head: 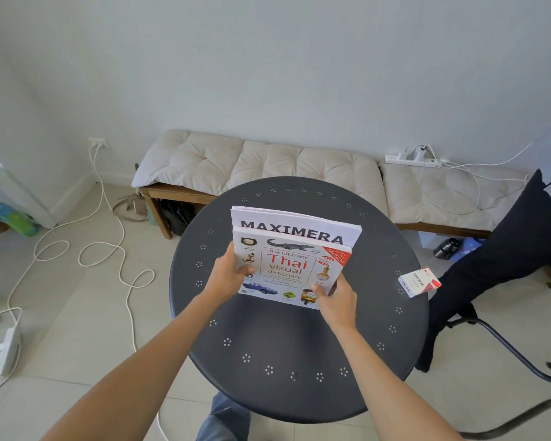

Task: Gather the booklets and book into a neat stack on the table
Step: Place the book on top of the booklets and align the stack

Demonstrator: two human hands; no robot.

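Note:
A white Thai visual dictionary book (288, 268) lies on top of white booklets (295, 226) marked MAXIMERA, whose far part sticks out behind it. The pile is over the middle of the round dark table (268, 338), tilted up toward me. My left hand (228, 275) grips the book's left edge with the thumb on the cover. My right hand (336, 300) grips the pile's near right corner, thumb on top.
A small white and red box (419, 281) stands at the table's right edge. Behind the table is a cushioned bench (268, 160) with a power strip (412, 159). Cables (109, 249) trail over the floor at left. A person's dark-clad leg (506, 243) and a chair base are at right.

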